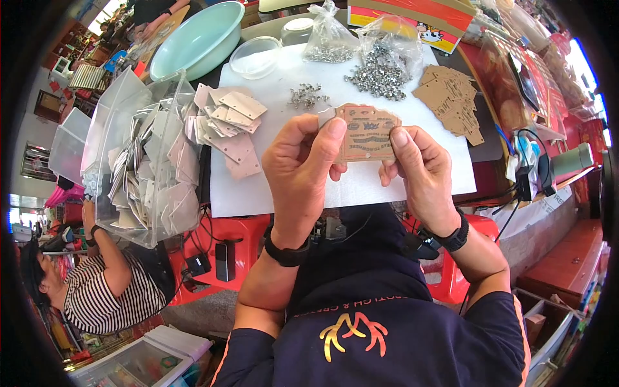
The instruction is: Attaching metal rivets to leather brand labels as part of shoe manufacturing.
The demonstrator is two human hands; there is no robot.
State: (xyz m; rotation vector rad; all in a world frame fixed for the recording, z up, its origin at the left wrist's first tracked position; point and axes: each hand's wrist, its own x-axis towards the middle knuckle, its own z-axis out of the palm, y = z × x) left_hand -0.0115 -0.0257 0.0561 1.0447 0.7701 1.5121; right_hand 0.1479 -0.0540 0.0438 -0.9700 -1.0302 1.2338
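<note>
A small brown printed card (369,138) with a wavy top edge and small holes is held up over the white work surface. My left hand (298,169) pinches its left side, thumb in front, beside a pale edge that may be a second card. My right hand (420,173) grips the right edge between thumb and fingers. Just beyond my hands lie loose small metal pieces (307,97). A pile of pale cards with holes (233,119) spreads to the left, and brown printed cards (446,98) lie stacked at the right.
A clear plastic bin (152,216) full of pale cards stands left. Behind are a light green basin (196,40), a round clear tub (256,59), two plastic bags of metal pieces (382,69) and a colourful carton (412,19). Another person (113,284) is at the far left.
</note>
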